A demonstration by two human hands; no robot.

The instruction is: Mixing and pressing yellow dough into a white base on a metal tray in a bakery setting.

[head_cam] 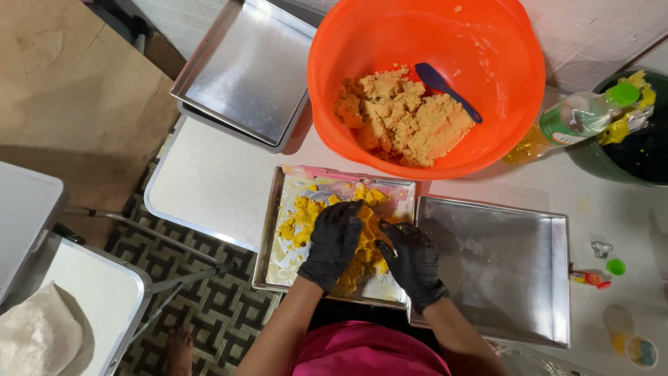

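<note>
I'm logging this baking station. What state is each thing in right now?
Left hand: gloved, pressing on the yellow dough.
Right hand: gloved, fingers in the dough.
Front tray: smeared, holds the dough.
Right tray: bare.
Orange bowl: part filled with tan dough, blue spatula inside.
Bottle: lying down, capped.

Low in the middle of the frame, a tray (pixel 273 240) on the table (pixel 209 184) holds dough (pixel 300 217), with both hands on it: the left hand (pixel 334 244) beside the right hand (pixel 412 261). Touching that tray on the right lies a second tray (pixel 501 268). Above them sits a bowl (pixel 501 76) with dough and a spatula (pixel 445 87) in it. Stacked trays (pixel 240 69) lie at upper left; a bottle (pixel 577 118) lies right of the bowl.
</note>
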